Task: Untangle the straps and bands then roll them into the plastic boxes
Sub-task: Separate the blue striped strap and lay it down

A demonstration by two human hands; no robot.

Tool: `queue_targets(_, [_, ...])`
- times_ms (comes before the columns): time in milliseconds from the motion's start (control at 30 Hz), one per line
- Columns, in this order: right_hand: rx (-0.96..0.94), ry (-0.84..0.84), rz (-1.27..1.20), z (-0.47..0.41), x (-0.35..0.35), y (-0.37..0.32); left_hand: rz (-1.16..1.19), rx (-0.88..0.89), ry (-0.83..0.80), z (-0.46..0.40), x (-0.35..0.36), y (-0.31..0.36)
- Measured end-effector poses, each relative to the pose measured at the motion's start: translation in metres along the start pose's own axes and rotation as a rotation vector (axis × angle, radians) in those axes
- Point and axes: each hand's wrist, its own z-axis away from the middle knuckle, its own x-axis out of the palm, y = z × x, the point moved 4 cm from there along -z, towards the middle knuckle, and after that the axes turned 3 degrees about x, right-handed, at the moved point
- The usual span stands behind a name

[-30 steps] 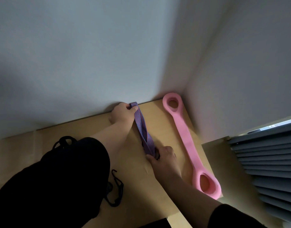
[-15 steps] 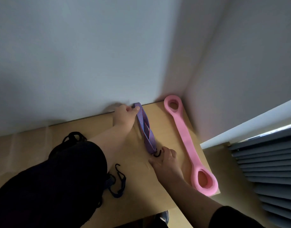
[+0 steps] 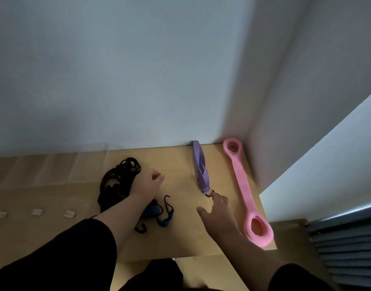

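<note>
A purple striped strap (image 3: 199, 165) lies stretched out on the wooden table (image 3: 180, 234), its far end at the wall. My right hand (image 3: 217, 211) rests at its near end, fingertips touching the small black hook there, fingers loosely extended. My left hand (image 3: 145, 185) hovers over the tangle of black bands (image 3: 117, 181), fingers curled and holding nothing. A blue strap with black hooks (image 3: 159, 213) lies beside my left forearm. A pink figure-eight band (image 3: 242, 185) lies flat along the right edge.
White walls meet in a corner behind the table. Clear plastic boxes (image 3: 50, 164) stand faintly visible at the back left. Three small white clips (image 3: 36, 212) sit at the left. Grey blinds (image 3: 348, 248) hang at the lower right, past the table's edge.
My left hand let go of the purple strap's far end and moved left to the black tangle. My right hand loosened at the near end. The view shifted left.
</note>
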Motion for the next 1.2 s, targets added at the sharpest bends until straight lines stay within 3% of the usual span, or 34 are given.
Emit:
queue_targets(233, [-0.197,-0.128,0.092,0.026,0.024,-0.042,-0.018,-0.043,0.105,0.072,-0.044,-0.044])
queue_targets(400, [-0.307,-0.295,0.297,0.036,0.055,-0.058,-0.088,-0.052,0.033,0.105,-0.043,-0.079])
queue_targets(667, [-0.267,-0.299,0.382,0.024,0.095,-0.076,-0.227,0.108,-0.073,0.101,-0.031,-0.093])
queue_targets(1000, [-0.131,-0.314,0.156,0.009,0.137,-0.083,-0.453,0.281,-0.231,0.068,-0.008,-0.105])
queue_targets(1200, [-0.073,-0.284,-0.022,0.013,0.145,-0.088,-0.462,0.345,-0.256,0.056,-0.014,-0.107])
